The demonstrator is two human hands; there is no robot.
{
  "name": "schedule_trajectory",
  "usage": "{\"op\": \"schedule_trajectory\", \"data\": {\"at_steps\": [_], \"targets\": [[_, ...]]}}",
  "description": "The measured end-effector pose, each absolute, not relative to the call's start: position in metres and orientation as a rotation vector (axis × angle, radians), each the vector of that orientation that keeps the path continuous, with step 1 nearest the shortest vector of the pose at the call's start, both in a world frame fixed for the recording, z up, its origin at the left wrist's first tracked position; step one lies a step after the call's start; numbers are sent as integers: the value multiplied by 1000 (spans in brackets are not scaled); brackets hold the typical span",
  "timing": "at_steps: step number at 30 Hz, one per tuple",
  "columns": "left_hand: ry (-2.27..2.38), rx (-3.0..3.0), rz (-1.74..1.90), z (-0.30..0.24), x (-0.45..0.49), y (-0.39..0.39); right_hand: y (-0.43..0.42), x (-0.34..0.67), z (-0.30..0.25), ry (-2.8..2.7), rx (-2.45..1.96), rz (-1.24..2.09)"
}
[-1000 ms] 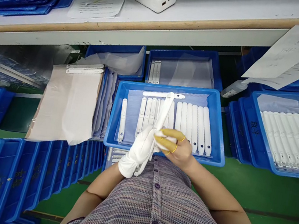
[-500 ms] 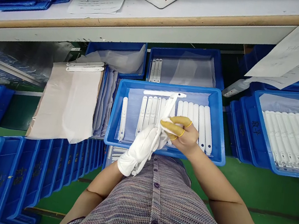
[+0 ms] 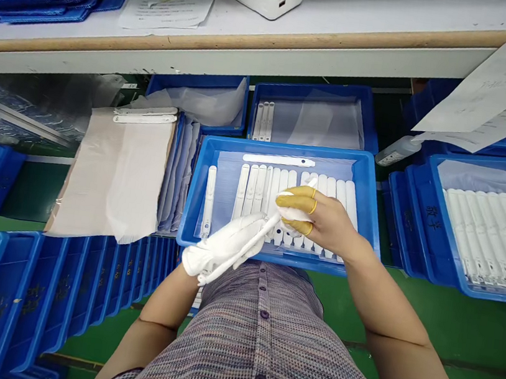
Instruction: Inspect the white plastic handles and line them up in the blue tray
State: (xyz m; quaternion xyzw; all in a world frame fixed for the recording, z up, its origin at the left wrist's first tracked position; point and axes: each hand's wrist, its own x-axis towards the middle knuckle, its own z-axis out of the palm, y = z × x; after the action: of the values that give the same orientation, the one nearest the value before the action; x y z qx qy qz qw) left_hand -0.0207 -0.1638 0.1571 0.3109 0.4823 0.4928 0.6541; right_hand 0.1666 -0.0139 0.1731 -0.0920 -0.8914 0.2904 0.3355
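Note:
My left hand [image 3: 227, 236], in a white glove, is closed around a long white plastic strip [image 3: 240, 254] held at a slant over the near edge of a blue tray [image 3: 191, 200]. My right hand [image 3: 324, 217] has yellow finger cots on several fingers. It pinches a white cloth [image 3: 295, 215] against the upper part of the same strip, whose far tip shows just beyond the fingers. Beneath my hands, several similar white strips [image 3: 240, 191] lie side by side in the tray. Another strip [image 3: 278, 160] lies crosswise along its far side, and a lone strip [image 3: 208, 202] lies at the left.
Left of the tray is a stack of sheets [image 3: 116, 176] with white strips on top. Behind it stand two blue trays [image 3: 370, 121]. At right is a tray of strips [image 3: 478, 290] beside a bottle [image 3: 398, 150]. A shelf edge [image 3: 330, 45] crosses above.
My left hand has moved left and slightly toward my body with the strip, which now tilts flatter. My right hand has shifted a little right, with the cloth still pinched on the strip.

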Motion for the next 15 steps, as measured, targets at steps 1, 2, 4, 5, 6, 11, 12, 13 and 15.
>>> {"op": "schedule_trajectory", "data": {"at_steps": [1, 2, 4, 5, 6, 11, 12, 13, 15], "targets": [[1042, 719, 1027, 154, -30, -163, -16, 169, 176, -2326, -245, 821], [981, 734, 929, 149, -39, -161, -19, 170, 177, -2290, -266, 883], [890, 767, 924, 138, -52, -157, -27, 170, 174, -2127, -385, 1012], [872, 792, 1029, 133, -53, -155, -31, 168, 170, -2018, -474, 1071], [869, 818, 1199, 129, -51, -153, -36, 166, 166, -1904, -566, 1123], [913, 839, 1948, 137, -1, -139, -65, 142, 142, -1611, -770, 1362], [931, 815, 2024, 143, 6, -136, -71, 139, 139, -1623, -763, 1413], [949, 775, 2093, 150, 11, -132, -75, 139, 138, -1650, -746, 1460], [952, 666, 2170, 162, 11, -126, -78, 146, 140, -1719, -703, 1498]]}}
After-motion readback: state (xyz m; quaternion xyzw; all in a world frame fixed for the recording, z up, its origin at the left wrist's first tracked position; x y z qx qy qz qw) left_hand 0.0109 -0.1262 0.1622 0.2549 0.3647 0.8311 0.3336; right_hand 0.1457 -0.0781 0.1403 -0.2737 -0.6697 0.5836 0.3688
